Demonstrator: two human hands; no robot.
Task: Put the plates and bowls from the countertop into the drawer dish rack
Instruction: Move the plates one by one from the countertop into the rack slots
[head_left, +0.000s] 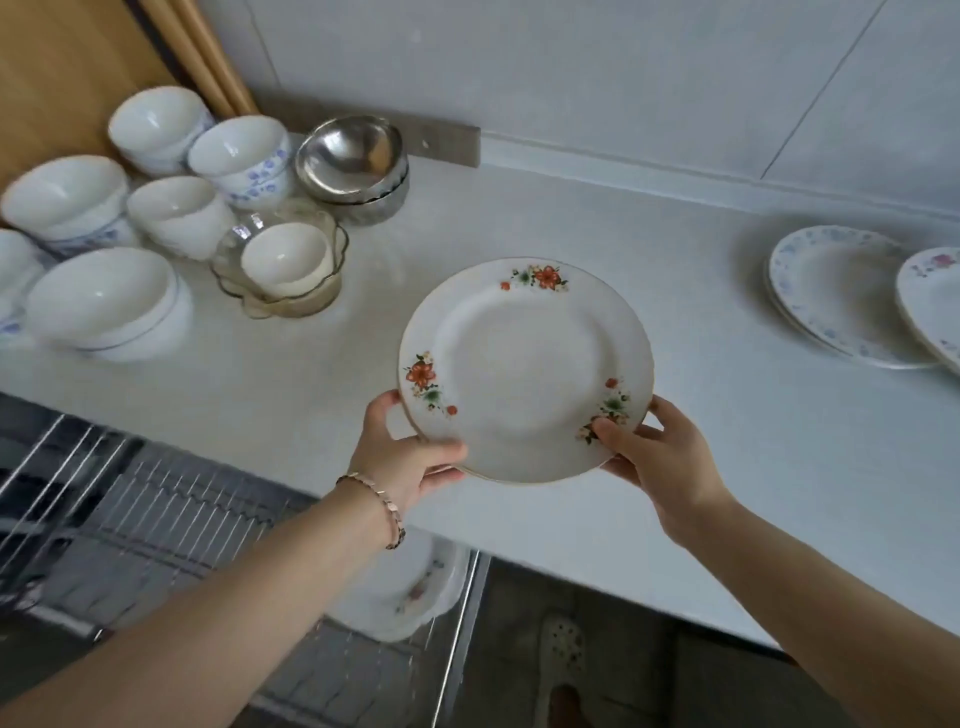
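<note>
Both hands, left hand (410, 457) and right hand (660, 457), grip floral plate (524, 369).

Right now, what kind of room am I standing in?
Most likely a home kitchen: a white countertop with stacked bowls, a pull-out dish rack below, and tiled walls behind.

Non-task items, kitchen

Grey tiled wall (623, 78) behind worktop; wooden panel (57, 78) at far-left corner; spotted slipper (563, 649) on floor below near edge.
</note>
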